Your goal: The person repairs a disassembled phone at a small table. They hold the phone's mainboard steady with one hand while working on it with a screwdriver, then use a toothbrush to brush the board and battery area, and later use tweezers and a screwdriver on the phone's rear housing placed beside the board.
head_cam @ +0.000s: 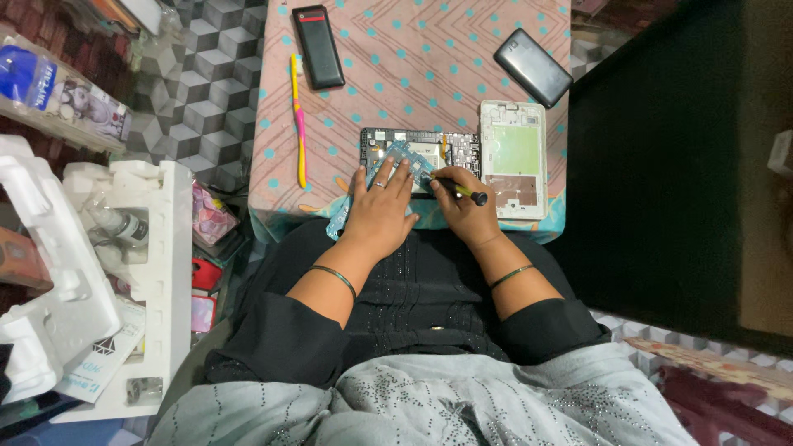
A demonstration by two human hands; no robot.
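An opened black device (417, 149) lies on a small table covered with a pink dotted cloth (429, 58). A blue circuit board (405, 155) sits in it. My left hand (380, 211) rests flat on the device's near edge, fingers spread over the board. My right hand (467, 211) grips a thin black and yellow screwdriver (459, 189), its tip pointing left onto the board. Beside my right hand lies the device's white back frame (514, 157) with a green panel.
A yellow and pink toothbrush (298, 120), a black phone with a red edge (318, 45) and a dark cover (533, 68) lie on the cloth. White foam packing (157, 248) with bottles stands on the left. A dark wall (661, 165) is to the right.
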